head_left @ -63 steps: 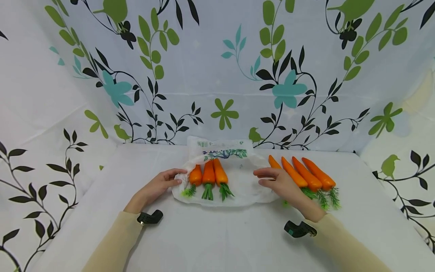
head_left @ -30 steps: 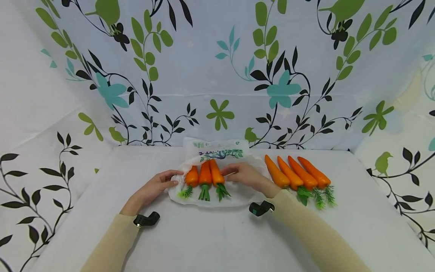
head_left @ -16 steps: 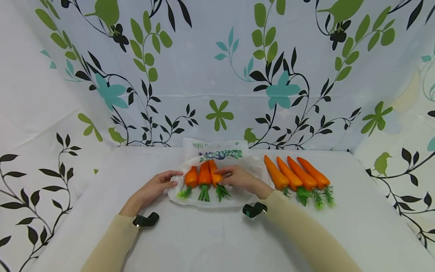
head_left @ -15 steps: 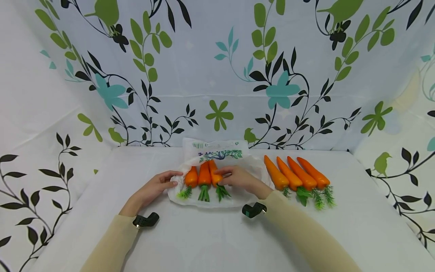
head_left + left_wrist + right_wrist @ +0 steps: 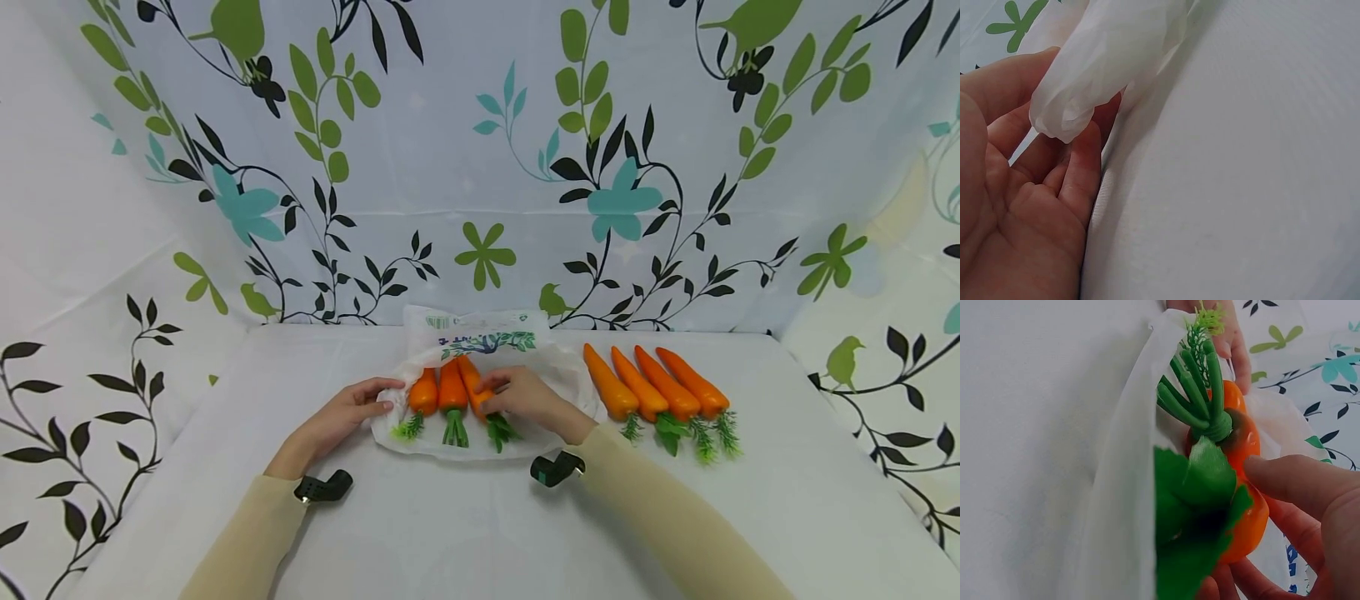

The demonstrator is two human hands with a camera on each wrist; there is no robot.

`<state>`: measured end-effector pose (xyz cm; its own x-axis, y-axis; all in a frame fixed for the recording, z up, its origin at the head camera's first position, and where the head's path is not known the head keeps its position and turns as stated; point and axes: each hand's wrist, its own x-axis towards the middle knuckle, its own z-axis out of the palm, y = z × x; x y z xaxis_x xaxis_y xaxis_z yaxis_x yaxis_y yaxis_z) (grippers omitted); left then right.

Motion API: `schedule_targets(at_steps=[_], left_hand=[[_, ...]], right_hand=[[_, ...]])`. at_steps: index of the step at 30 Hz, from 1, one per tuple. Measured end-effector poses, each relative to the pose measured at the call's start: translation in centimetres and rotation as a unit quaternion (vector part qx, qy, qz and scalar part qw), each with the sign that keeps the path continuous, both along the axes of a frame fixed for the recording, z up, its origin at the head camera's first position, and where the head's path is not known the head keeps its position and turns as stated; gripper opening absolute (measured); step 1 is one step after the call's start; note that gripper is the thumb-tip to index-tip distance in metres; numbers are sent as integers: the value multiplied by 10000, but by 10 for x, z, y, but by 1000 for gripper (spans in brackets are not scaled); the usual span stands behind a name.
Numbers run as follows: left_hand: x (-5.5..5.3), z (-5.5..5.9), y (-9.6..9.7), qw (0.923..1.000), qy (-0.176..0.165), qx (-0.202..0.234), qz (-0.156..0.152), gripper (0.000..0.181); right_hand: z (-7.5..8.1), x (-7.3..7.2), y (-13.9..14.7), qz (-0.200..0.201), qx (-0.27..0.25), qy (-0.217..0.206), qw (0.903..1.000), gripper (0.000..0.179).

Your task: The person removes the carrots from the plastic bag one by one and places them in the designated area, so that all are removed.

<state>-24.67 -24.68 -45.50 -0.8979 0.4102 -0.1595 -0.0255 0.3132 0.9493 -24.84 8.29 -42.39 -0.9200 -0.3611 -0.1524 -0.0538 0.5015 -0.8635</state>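
A white plastic bag point(image 5: 555, 375) with a printed tree lies with its mouth toward me. Three orange carrots are in it, green tops at the opening: the left carrot point(image 5: 423, 392), the middle carrot point(image 5: 452, 387) and the right carrot point(image 5: 469, 377). My left hand point(image 5: 352, 412) holds the bag's left edge; in the left wrist view the gathered plastic point(image 5: 1079, 94) sits between its fingers. My right hand point(image 5: 528, 400) grips the right carrot, thumb on top and fingers underneath in the right wrist view, where its broad green leaf point(image 5: 1191, 506) hangs over the bag's edge.
To the right of the bag, several carrots point(image 5: 667, 383) lie side by side on the white table point(image 5: 420, 533), their leafy tops toward me. A leaf-patterned cloth point(image 5: 420, 167) hangs behind the table.
My right hand has come left from beside the loose carrots into the bag's opening and taken hold of the right carrot, whose leafy end has shifted slightly right and nearer. The left hand stays.
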Motion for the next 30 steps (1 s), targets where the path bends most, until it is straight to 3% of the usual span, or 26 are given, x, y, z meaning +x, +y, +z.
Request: schedule_targets(at_steps=[12, 30], left_hand=[[1, 0, -2, 10000, 44, 0, -6, 46], [0, 0, -1, 10000, 45, -16, -6, 46]], right_hand=[[0, 5, 7, 46, 92, 21, 9999, 22], [20, 21, 48, -8, 66, -29, 10000, 25]])
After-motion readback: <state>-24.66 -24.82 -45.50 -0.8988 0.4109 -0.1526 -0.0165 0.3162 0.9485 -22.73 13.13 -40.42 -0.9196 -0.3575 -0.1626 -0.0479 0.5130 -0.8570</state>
